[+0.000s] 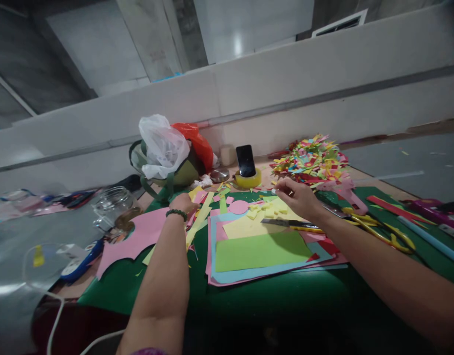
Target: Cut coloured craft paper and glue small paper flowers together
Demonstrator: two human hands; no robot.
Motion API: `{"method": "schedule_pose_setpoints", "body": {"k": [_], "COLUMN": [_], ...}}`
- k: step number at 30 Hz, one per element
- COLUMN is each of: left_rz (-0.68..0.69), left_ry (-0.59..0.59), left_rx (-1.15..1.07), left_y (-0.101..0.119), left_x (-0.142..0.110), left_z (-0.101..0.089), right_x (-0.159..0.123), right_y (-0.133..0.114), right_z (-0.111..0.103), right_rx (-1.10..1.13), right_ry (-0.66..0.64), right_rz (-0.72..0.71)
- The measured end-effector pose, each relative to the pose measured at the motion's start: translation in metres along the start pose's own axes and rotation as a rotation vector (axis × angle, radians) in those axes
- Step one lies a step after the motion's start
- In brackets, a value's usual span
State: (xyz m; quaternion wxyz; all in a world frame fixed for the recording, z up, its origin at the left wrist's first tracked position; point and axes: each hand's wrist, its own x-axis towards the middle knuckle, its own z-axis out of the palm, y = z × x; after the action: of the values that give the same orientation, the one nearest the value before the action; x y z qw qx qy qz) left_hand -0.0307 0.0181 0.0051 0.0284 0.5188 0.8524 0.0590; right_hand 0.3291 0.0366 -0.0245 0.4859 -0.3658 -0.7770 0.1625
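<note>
My left hand (183,203), with a dark green bead bracelet at the wrist, reaches into small paper scraps (201,196) left of the paper stack. Its fingers are mostly hidden behind the hand. My right hand (295,195) is closed in a pinch on a small white piece (274,191), too small to name, above the far right of the stack. Below it, a utility knife (286,223) lies across yellow paper. The stack has a green sheet (262,252) on top, with light blue paper (213,266) beneath. Small yellow paper pieces (275,208) and a pink paper circle (239,207) lie there too.
A phone (245,160) leans on a tape roll (248,181) at the back. Colourful paper cuttings (316,158) are heaped behind a pink glue gun (347,193). Yellow-handled scissors (395,239) lie right. Left are cut pink paper (138,231), a glass jar (114,204) and a bag (186,172).
</note>
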Motion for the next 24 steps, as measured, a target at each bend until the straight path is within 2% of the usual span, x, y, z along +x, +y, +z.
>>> {"method": "schedule_pose_setpoints", "body": {"k": [3, 10, 17, 24], "left_rz": [0.009, -0.001, 0.024, 0.020], "left_ry": [-0.025, 0.002, -0.075, -0.125], "left_rx": [-0.016, -0.061, -0.161, -0.498], "left_y": [-0.001, -0.013, -0.011, -0.014], "left_x": [0.002, 0.009, 0.009, -0.007], "left_z": [0.006, -0.002, 0.006, -0.017], "right_x": [0.000, 0.000, 0.000, 0.000], "right_y": [-0.001, -0.002, -0.003, -0.001], "right_z": [-0.001, -0.001, -0.003, -0.001], "right_rx": [-0.013, -0.028, -0.049, -0.047], "right_ry": [-0.004, -0.028, -0.067, -0.115], "right_rz": [-0.005, -0.004, -0.005, -0.021]}}
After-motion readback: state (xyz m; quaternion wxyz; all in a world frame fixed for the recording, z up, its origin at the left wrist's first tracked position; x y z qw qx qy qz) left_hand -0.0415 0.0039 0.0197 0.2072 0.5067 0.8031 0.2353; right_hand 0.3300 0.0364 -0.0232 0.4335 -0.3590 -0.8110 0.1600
